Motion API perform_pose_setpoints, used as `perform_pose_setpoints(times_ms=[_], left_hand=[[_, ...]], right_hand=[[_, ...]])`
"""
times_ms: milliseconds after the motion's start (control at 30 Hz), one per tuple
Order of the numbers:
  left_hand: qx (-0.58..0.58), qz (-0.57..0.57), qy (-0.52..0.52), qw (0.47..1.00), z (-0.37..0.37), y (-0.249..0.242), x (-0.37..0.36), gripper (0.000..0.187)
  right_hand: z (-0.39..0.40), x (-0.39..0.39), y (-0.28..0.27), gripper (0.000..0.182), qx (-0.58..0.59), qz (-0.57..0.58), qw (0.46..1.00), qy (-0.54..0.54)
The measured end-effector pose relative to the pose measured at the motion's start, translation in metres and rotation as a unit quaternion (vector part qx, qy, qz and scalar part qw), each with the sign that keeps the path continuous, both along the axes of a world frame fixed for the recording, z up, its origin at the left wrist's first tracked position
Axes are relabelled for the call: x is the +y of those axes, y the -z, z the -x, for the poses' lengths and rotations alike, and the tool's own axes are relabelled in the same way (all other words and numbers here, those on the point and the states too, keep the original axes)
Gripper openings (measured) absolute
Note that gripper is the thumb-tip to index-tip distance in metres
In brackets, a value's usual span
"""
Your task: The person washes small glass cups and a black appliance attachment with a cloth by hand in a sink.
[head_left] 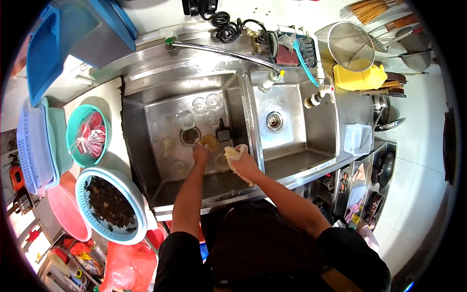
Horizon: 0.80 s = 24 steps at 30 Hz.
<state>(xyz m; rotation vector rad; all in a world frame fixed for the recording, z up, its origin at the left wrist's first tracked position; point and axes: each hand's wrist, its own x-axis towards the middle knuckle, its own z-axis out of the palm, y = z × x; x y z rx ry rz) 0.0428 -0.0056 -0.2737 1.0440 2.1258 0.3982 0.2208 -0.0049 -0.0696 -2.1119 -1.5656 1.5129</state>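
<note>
Inside the left sink basin, my left hand has its fingers drawn together at the edge of a small round yellowish dish, beside the drain. The fingertips are small and partly hidden. To its right, my right hand is closed around a crumpled pale-yellow cloth, which hangs down toward the basin's front. A black square object with a short handle lies just beyond the dish. Several clear round dishes rest farther back on the basin floor.
A long metal faucet spans the back of the sinks. The right basin has its own drain. At left stand a teal bowl with a bagged red item and a blue basket of dark material. A clear container sits at right.
</note>
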Motion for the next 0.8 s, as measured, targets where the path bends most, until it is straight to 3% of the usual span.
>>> perform_pose_setpoints(times_ms=[67, 200, 300, 400, 467, 567, 700, 733, 800], left_hand=[[-0.039, 0.099, -0.036, 0.994, -0.006, -0.004, 0.009, 0.036], [-0.048, 0.198, -0.020, 0.979, 0.002, 0.001, 0.006, 0.036], [0.030, 0.105, 0.010, 0.994, 0.005, -0.047, -0.009, 0.037], [-0.187, 0.076, -0.088, 0.975, 0.012, -0.106, -0.007, 0.034], [-0.189, 0.037, -0.069, 0.979, 0.019, -0.145, -0.007, 0.031], [-0.216, 0.023, -0.057, 0.974, 0.029, -0.191, -0.007, 0.026], [-0.281, -0.001, -0.025, 0.959, 0.049, -0.169, -0.017, 0.029], [-0.313, -0.001, -0.031, 0.949, 0.056, -0.160, -0.023, 0.032], [-0.379, -0.005, -0.040, 0.925, 0.071, -0.148, -0.030, 0.039]], right_hand=[[0.003, 0.010, -0.021, 0.057, 0.004, 0.042, 0.999, -0.025], [0.008, 0.008, -0.011, 0.043, 0.023, -0.077, 0.995, -0.052], [0.015, 0.004, 0.005, 0.042, -0.023, -0.099, 0.986, -0.129], [0.028, 0.004, 0.004, 0.043, -0.087, -0.132, 0.935, -0.318], [0.039, 0.012, -0.021, 0.042, -0.110, -0.108, 0.881, -0.448], [0.055, 0.010, -0.028, 0.039, -0.152, -0.111, 0.841, -0.507], [0.067, 0.009, -0.016, 0.037, -0.128, -0.174, 0.892, -0.398], [0.068, 0.009, -0.019, 0.033, -0.047, -0.160, 0.938, -0.303], [0.064, 0.015, -0.027, 0.025, 0.116, -0.124, 0.980, -0.103]])
